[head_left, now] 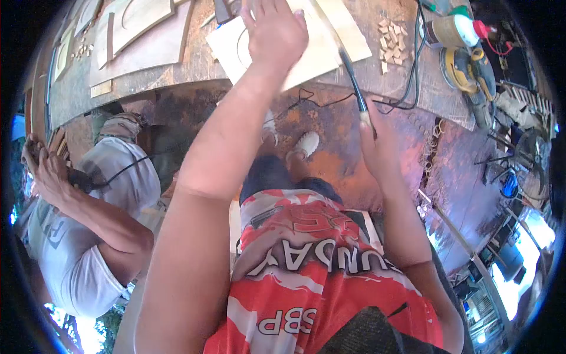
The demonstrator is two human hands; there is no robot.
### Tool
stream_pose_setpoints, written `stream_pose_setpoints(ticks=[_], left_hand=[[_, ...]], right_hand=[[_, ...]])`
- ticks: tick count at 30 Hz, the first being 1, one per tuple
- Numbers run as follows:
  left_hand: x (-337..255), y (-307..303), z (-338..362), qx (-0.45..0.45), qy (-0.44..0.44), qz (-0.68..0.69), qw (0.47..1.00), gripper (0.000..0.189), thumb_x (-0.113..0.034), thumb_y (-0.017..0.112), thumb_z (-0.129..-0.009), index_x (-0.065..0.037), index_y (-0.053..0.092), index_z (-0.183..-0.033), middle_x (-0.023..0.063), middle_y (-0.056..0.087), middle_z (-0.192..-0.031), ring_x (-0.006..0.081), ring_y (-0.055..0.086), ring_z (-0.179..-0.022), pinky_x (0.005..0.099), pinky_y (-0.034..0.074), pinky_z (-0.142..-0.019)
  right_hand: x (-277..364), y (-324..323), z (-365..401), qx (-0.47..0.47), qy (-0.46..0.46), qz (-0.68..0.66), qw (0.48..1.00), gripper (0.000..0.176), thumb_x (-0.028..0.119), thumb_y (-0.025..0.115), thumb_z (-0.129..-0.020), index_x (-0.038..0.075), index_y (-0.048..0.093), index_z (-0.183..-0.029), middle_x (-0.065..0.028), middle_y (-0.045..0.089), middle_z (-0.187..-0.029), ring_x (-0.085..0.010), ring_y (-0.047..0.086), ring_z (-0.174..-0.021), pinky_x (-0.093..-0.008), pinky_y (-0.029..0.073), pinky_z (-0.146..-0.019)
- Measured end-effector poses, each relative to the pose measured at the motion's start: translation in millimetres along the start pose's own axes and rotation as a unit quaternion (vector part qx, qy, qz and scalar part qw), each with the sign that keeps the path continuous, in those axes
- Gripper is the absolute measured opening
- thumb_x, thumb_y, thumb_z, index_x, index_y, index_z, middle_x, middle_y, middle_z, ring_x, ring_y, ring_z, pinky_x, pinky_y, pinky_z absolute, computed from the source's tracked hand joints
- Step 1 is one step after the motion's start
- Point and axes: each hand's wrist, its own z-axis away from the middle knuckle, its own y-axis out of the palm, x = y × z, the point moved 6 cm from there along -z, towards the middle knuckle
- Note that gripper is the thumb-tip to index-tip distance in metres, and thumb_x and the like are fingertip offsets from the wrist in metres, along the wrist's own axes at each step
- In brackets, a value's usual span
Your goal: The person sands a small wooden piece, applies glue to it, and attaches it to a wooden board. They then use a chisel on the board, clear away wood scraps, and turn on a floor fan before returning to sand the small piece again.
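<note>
Board point(315, 59) part-hidden beneath left hand point(277, 38)

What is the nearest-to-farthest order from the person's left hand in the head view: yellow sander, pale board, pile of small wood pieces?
From the left hand:
1. Pale board, directly beneath it
2. Pile of small wood pieces, to its right
3. Yellow sander, farthest right

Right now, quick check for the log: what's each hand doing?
Left hand: open, palm down over the pale board, some fingertips out of frame.
Right hand: closed on the end of a long thin tool.
</note>
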Motion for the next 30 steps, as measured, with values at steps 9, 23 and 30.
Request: stream_pose_setpoints(ticks=[9, 23, 30], left_hand=[[10, 8, -16, 0.023, -0.071, 0.028, 0.997, 0.055, -0.029, 0.058, -0.088, 0.006, 0.046, -0.129, 0.0222, 0.050, -0.127, 0.0371, 0.040, -0.128, 0.0525, 0.021, -0.114], [8, 1, -13, 0.014, -0.067, 0.035, 0.997, 0.048, -0.025, 0.060, -0.086, 0.003, 0.051, -0.123, 0.0215, 0.051, -0.128, 0.0372, 0.041, -0.128, 0.0535, 0.023, -0.113], [14, 18, -14, 0.003, -0.038, 0.009, 0.999, 0.046, -0.029, 0.053, -0.093, 0.003, 0.048, -0.126, 0.0185, 0.053, -0.123, 0.0350, 0.045, -0.125, 0.0576, 0.022, -0.112]], right_hand=[[-1, -4, -31, -0.055, -0.036, -0.004, 0.998, 0.044, 0.008, 0.061, -0.090, 0.011, 0.058, -0.133, -0.0196, 0.065, -0.102, -0.0335, 0.063, -0.094, -0.0381, 0.050, -0.087], [13, -15, -82, -0.059, -0.012, -0.004, 0.998, 0.036, 0.015, 0.065, -0.090, 0.015, 0.064, -0.126, -0.0235, 0.068, -0.099, -0.0372, 0.066, -0.094, -0.0397, 0.051, -0.081], [10, -14, -80, -0.079, -0.029, 0.008, 0.996, 0.035, 0.019, 0.066, -0.090, 0.016, 0.066, -0.124, -0.0206, 0.068, -0.092, -0.0363, 0.065, -0.084, -0.0403, 0.051, -0.077]])
